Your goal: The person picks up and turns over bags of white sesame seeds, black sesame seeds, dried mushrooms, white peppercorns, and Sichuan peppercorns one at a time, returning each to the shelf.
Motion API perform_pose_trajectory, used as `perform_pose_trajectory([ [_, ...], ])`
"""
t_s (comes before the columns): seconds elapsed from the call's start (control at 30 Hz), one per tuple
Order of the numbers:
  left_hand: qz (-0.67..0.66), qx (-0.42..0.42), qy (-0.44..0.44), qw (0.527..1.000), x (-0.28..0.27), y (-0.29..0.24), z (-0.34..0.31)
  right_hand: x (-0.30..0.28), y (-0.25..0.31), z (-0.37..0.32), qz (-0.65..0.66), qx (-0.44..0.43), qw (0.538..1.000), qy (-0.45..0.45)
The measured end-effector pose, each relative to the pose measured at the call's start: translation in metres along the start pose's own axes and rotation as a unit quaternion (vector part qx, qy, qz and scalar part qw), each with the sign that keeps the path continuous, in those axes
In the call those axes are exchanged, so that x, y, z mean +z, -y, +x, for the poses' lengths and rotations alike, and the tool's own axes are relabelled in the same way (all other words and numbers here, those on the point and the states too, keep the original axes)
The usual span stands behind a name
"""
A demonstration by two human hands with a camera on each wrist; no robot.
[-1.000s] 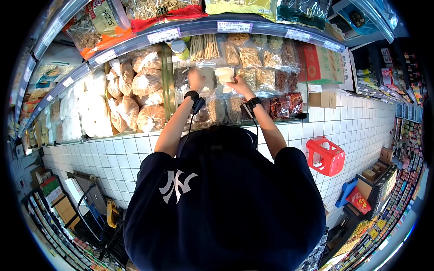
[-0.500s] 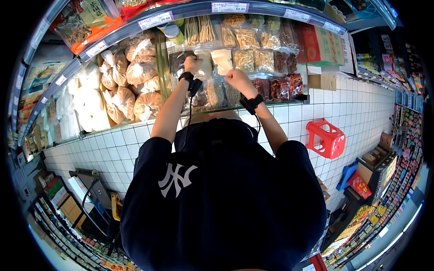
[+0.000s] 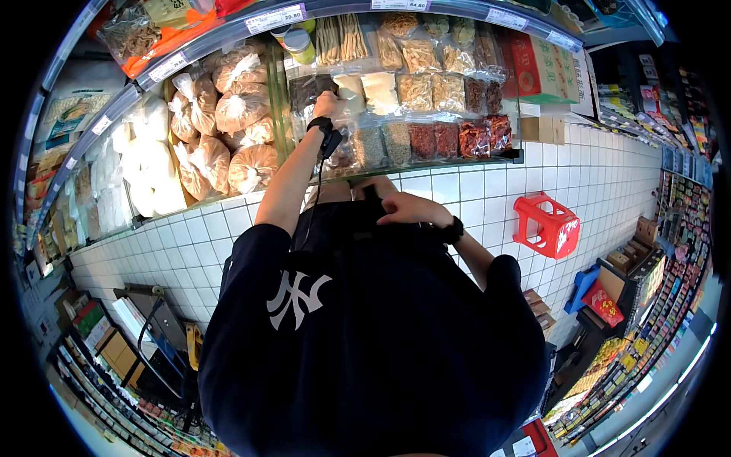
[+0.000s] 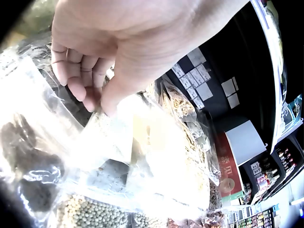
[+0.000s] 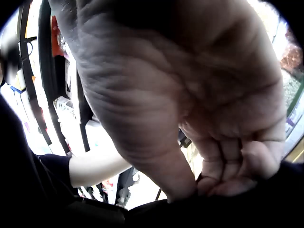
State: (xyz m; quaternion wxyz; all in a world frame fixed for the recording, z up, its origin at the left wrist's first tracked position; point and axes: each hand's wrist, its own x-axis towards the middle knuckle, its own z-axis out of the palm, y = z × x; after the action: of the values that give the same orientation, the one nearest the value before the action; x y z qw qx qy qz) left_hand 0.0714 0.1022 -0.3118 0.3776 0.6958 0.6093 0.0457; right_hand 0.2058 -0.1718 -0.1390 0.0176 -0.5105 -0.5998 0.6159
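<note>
In the head view, my left hand [image 3: 326, 105] reaches into the display case, over a cream-coloured packet [image 3: 350, 93] and beside a dark packet [image 3: 306, 89]. The left wrist view shows the thumb and bent fingertips pinching the edge of a clear plastic bag with pale contents [image 4: 107, 135]; glare washes out much of it. My right hand [image 3: 415, 209] is drawn back to my waist, its fingers curled at the front of my dark shirt [image 3: 396, 305]. Up close in the right wrist view, the thumb and fingers pinch dark cloth, with the fingertips partly hidden.
Bags of brown goods [image 3: 242, 110] fill the left compartment, past a glass divider [image 3: 280, 114]. Packets of dried chillies [image 3: 474, 139] lie along the front right. A shelf edge with price tags [image 3: 276, 18] overhangs the back. On the tiled floor stands a red stool [image 3: 547, 226].
My right hand has left the packets and moved back and down to my waist. The left hand has shifted slightly left from the cream packet toward the dark one.
</note>
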Motion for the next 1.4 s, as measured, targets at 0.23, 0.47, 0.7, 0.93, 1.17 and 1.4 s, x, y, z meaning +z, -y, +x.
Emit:
perform_pose_trajectory([
  [0.23,-0.052,0.048,0.010,0.997,-0.011,0.002,-0.007,-0.008,-0.005,-0.058,0.010,0.123,0.987,0.107],
  [0.47,-0.175,0.071,-0.006,0.982,-0.024,0.023,-0.002,0.022,-0.017,-0.072,0.055,0.251,0.951,0.171],
  [0.7,-0.318,0.112,0.154,0.929,-0.086,0.017,-0.039,0.013,-0.110,-0.026,-0.122,0.222,0.957,-0.141],
  [0.93,-0.440,0.184,0.232,0.848,-0.138,0.010,-0.097,-0.061,-0.009,0.070,-0.022,0.007,0.927,-0.375],
  [1.17,-0.386,0.226,0.246,0.860,-0.197,-0.008,-0.166,-0.058,0.104,0.099,0.193,-0.161,0.844,-0.474],
  [1.4,-0.353,0.270,0.227,0.866,-0.244,-0.028,-0.222,-0.046,0.170,0.045,0.323,-0.202,0.781,-0.494],
])
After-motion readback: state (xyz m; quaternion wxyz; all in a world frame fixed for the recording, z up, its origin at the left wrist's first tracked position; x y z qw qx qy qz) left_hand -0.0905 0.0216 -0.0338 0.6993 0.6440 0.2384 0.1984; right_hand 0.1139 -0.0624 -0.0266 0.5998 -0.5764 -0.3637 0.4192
